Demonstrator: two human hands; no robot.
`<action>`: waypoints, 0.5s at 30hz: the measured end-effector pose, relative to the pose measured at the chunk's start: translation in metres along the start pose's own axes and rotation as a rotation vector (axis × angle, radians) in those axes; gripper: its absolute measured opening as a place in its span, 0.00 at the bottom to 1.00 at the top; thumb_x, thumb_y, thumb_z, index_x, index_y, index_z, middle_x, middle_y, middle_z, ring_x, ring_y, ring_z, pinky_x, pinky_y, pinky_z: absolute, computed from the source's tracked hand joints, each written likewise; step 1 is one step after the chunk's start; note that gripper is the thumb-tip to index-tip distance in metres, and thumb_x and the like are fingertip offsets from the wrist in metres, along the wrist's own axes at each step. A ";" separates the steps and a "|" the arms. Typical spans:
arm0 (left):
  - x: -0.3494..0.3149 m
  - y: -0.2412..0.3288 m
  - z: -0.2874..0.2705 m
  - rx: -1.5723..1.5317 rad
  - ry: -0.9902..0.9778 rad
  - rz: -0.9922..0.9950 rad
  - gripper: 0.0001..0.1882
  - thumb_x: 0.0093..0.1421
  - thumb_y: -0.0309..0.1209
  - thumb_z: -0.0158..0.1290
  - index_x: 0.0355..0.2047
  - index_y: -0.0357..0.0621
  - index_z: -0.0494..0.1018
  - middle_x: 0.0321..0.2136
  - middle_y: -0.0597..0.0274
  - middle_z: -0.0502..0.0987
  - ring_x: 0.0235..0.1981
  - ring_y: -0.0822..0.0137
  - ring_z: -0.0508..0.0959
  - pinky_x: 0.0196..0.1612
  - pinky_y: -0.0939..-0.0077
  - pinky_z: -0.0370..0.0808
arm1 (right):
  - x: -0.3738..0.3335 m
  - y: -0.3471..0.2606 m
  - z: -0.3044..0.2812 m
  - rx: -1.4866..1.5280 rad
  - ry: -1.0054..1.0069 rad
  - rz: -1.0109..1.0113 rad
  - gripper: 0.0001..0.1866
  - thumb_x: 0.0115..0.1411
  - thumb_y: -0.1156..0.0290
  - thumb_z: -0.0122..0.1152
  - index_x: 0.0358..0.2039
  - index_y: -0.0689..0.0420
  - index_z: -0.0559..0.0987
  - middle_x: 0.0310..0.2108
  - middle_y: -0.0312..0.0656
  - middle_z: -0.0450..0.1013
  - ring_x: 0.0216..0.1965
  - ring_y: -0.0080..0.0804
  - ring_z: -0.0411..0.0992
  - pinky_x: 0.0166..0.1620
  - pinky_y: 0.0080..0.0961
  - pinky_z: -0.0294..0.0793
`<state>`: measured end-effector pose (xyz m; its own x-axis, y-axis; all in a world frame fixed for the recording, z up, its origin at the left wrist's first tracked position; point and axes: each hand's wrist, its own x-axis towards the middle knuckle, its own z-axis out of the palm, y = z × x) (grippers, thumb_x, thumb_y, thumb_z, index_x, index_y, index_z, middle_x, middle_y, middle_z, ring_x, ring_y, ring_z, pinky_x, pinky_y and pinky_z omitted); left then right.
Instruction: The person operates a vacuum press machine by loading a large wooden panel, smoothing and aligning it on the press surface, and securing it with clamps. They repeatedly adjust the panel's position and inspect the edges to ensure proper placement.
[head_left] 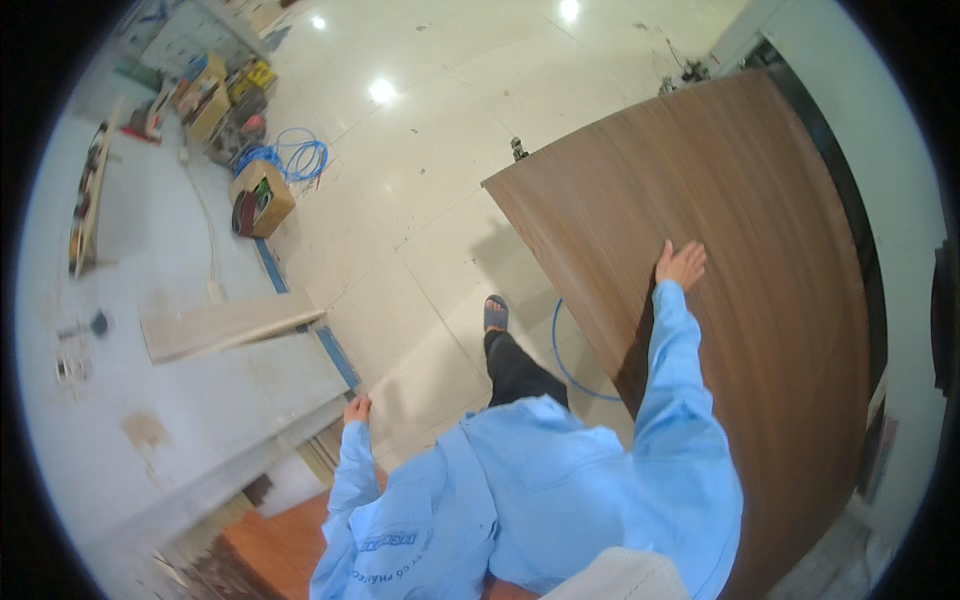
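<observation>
My right hand (682,265) lies flat on a large brown wood-grain panel (770,330), its fingers stretched out and a little apart. The panel spreads over the right side of the head view, and its left corner juts out over the tiled floor. At my other side, my left hand (357,408) hangs beside the edge of a white worktable (240,400), fingers curled in and nothing visible in them. Whether this hand touches the table edge, I cannot tell. Both arms are in light blue sleeves.
A pale wooden board (230,325) lies on the worktable. Beyond it sit a cardboard box (265,205) with things inside, a coil of blue hose (300,155) and assorted tools. Another blue hose (570,365) runs along the floor (410,270) below the panel. A pale wall (880,150) stands at right.
</observation>
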<state>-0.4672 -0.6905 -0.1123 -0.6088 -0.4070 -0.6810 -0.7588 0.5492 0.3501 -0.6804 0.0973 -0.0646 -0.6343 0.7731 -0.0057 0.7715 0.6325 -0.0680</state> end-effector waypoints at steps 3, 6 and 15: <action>0.020 -0.024 -0.046 -0.547 0.062 -0.433 0.20 0.61 0.50 0.50 0.25 0.46 0.74 0.19 0.61 0.74 0.17 0.63 0.71 0.19 0.62 0.67 | 0.030 -0.078 -0.001 0.056 0.012 0.033 0.42 0.69 0.41 0.38 0.70 0.64 0.52 0.72 0.53 0.45 0.74 0.48 0.40 0.72 0.47 0.38; 0.036 0.000 -0.067 -0.834 0.169 -0.572 0.17 0.62 0.48 0.49 0.30 0.49 0.75 0.26 0.60 0.76 0.26 0.61 0.75 0.29 0.62 0.71 | 0.059 -0.143 0.002 0.064 0.016 0.075 0.42 0.68 0.42 0.38 0.69 0.63 0.53 0.72 0.54 0.45 0.73 0.48 0.41 0.72 0.47 0.38; 0.263 0.228 -0.104 -0.488 -0.302 -0.360 0.17 0.64 0.45 0.47 0.40 0.45 0.75 0.36 0.56 0.78 0.36 0.58 0.77 0.35 0.58 0.73 | 0.134 -0.291 0.012 0.298 0.153 0.150 0.41 0.68 0.44 0.41 0.69 0.65 0.54 0.72 0.56 0.45 0.73 0.50 0.40 0.72 0.47 0.38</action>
<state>-0.8249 -0.7482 -0.1448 -0.2608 -0.2421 -0.9345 -0.9629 -0.0039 0.2697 -0.9905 0.0162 -0.0572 -0.4831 0.8685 0.1105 0.7929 0.4876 -0.3654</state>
